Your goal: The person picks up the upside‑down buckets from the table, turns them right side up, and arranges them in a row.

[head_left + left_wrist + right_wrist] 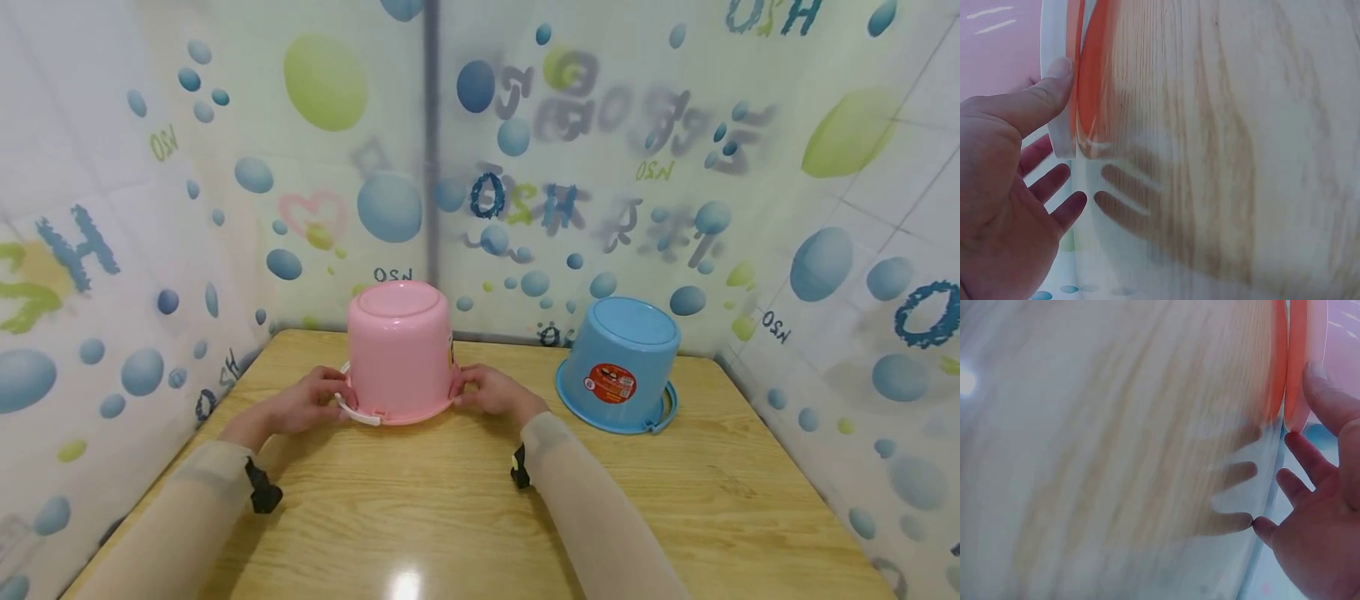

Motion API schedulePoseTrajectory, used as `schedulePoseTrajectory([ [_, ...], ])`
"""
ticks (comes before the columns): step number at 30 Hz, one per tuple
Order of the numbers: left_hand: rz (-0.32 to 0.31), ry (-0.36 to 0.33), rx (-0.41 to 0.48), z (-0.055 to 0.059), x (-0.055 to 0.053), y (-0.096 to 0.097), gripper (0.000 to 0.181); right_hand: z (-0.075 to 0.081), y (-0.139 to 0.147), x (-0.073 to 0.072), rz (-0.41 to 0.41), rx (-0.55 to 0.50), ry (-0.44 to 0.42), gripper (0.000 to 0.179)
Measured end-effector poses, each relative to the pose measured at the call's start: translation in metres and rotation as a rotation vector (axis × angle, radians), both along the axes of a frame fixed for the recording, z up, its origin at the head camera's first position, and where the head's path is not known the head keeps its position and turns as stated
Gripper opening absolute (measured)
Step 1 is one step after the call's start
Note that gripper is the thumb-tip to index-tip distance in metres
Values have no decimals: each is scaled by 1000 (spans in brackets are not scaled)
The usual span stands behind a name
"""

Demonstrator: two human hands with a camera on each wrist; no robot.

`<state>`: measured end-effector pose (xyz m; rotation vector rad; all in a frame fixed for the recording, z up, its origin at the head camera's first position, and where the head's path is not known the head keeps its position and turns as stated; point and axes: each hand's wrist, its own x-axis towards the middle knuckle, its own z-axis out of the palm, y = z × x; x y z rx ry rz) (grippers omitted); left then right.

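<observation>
A pink bucket is upside down near the back of the table, its base facing up. My left hand pinches its rim at the left side, beside the white handle. In the left wrist view the thumb lies on the white handle against the rim, and the lower fingers are spread. At the right side of the rim, my right hand grips with the thumb on the outside and a fingertip under the edge. The bucket's inside is hidden.
To the right stands a blue bucket, also upside down, with a red label and its handle lowered at the right. Behind the wooden table hangs a patterned curtain, which also closes off both sides.
</observation>
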<state>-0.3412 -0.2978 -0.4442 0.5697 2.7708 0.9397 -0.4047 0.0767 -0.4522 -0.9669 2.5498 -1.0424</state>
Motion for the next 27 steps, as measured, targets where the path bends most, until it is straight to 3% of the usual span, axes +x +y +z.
schedulePoseTrajectory([
  [9,-71,40,69,1,6,-3,13,2,2,6,7,-35,-36,4],
  [19,-21,-1,134,4,11,-9,16,5,0,11,-45,-67,-89,9],
  [21,-12,-13,136,6,12,-9,16,6,1,13,-79,-92,-108,22],
  [27,-8,-11,157,8,13,-8,21,9,6,16,-155,-147,-188,85],
])
